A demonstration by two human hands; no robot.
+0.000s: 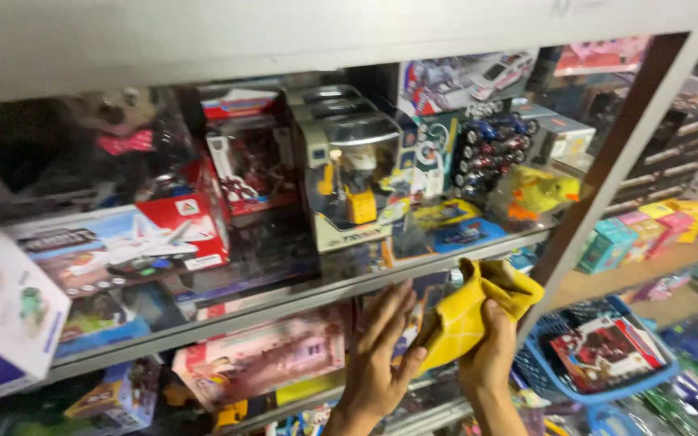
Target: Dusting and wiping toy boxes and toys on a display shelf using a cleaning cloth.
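Note:
My right hand grips a crumpled yellow cloth just below the front edge of a grey metal shelf. My left hand is beside it with fingers spread, palm pressed against boxed toys on the lower shelf and touching the cloth's left side. A pink toy box lies left of my left hand. Above the hands stands a clear-windowed box with a yellow figure.
The shelf holds a red-and-white toy plane box, a pack of toy cars and a yellow duck toy. A white box juts out at far left. A blue basket with a boxed toy sits lower right.

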